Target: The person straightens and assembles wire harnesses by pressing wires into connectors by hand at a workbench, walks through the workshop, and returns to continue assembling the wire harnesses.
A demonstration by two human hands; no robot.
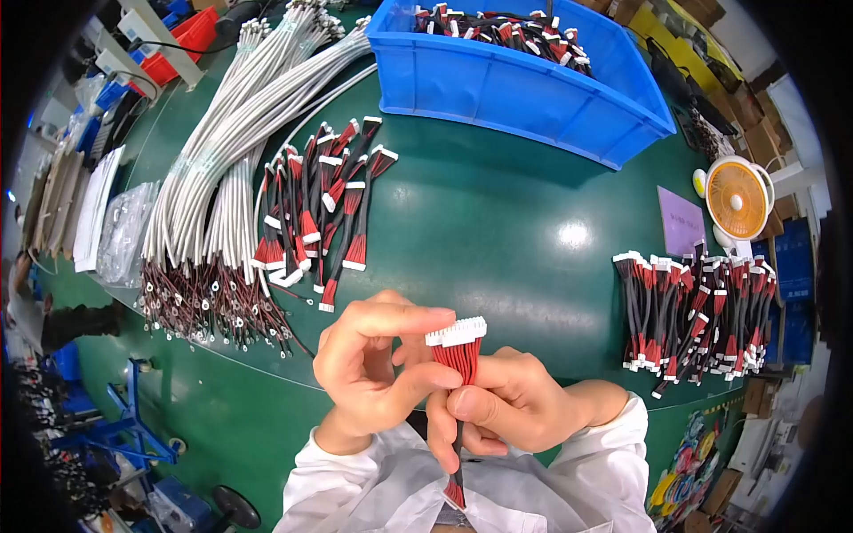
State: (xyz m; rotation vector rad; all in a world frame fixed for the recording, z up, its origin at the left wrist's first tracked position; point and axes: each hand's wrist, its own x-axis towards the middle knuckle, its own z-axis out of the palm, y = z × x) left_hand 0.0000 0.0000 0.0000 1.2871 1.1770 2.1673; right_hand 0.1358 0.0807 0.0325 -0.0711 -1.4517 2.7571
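At the desk's (498, 222) left edge: one clear plastic bag (130, 226), crumpled. Just beside it, white cables (200, 164), bundled, running from the far edge toward the near left corner and ending in brown leads with ring terminals (213, 306). Next, a loose pile of short red-and-black harnesses (333, 191) with white connectors.

Before the near edge, at its middle: left hand (378, 360), index finger and thumb parted around the left end of a white multi-pin connector (458, 332); cannot tell whether they grip it. Item in hand: one wire harness (456, 360), connector uppermost, black sleeve hanging down. Right hand (511, 404), fingers closed, pinching the red wires below the connector.

Toward the far edge: blue plastic bin (524, 111), holding more harnesses (506, 37). Near the right edge: purple card (681, 220); orange-and-white fan (737, 197); nearer, rows of harnesses (702, 311), laid side by side.
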